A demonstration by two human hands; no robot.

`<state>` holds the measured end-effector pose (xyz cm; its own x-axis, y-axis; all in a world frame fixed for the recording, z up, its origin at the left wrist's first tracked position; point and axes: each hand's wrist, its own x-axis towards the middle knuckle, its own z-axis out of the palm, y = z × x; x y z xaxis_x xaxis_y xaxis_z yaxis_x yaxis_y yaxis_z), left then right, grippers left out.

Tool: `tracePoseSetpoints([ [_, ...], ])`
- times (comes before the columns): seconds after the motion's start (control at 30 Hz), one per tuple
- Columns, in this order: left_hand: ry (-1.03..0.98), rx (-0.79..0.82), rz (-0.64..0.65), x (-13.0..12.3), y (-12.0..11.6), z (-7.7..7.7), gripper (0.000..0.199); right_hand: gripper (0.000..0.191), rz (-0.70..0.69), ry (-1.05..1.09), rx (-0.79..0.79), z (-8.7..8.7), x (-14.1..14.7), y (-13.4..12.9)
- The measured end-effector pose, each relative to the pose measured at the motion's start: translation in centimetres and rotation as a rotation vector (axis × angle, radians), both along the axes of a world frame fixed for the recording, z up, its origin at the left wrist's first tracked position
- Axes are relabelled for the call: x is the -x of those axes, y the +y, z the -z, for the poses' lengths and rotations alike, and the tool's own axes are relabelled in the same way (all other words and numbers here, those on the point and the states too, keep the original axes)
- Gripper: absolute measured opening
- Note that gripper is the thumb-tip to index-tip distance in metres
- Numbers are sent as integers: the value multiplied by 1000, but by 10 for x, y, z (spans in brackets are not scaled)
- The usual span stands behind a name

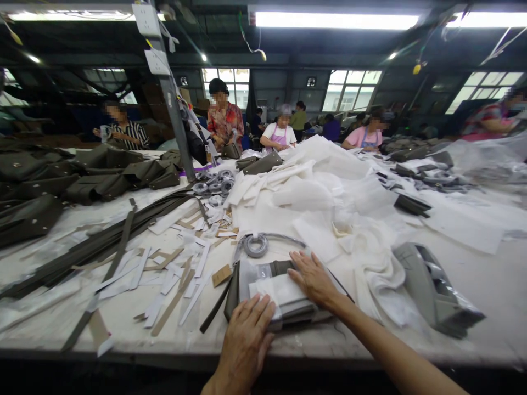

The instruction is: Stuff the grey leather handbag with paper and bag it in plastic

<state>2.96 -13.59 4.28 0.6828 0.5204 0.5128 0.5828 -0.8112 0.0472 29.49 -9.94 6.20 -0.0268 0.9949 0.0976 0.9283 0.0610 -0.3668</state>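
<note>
A dark grey-green bag [284, 267] lies at the table's front edge, with white wrapping sheet [280, 291] and clear plastic over it. My left hand [249, 329] rests on its near left corner, fingers stretched out and lying on the wrapping. Across the bag's upper right part my right hand [312, 277] lies flat, fingers spread. Just behind the bag sits a coiled grey strap [256, 245] held by a white band. A brown tag [222, 275] on the left lies beside a dark strap end [216, 307].
White sheets [313, 181] heap up behind the bag. Paper strips [164, 285] and long dark straps [102, 236] lie to the left, near stacked bags [99, 181]. Another bag [432, 291] stands at right. A metal post [175, 120] rises at the back; several co-workers [225, 118] are across the table.
</note>
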Motion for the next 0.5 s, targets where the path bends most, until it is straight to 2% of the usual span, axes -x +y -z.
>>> tracePoseSetpoints([
  [0.07,-23,16,18,4,0,-3,54,53,88,218,-152,-16,-3,-8],
  [0.13,-82,36,7,12,-1,-5,56,50,232,476,-281,-34,-10,-27],
  [0.2,-183,75,-61,22,-2,-4,54,50,392,720,-276,-42,-19,-56],
  [0.27,-309,166,-168,32,-1,0,51,56,548,958,-93,-35,-27,-89],
  [0.37,-516,434,-308,43,5,13,45,69,721,1341,349,-9,-25,-128],
  [0.43,-640,655,-350,45,12,23,48,79,737,1577,546,5,-14,-139],
  [0.5,-758,840,-369,44,19,30,57,94,717,1763,594,11,2,-136],
])
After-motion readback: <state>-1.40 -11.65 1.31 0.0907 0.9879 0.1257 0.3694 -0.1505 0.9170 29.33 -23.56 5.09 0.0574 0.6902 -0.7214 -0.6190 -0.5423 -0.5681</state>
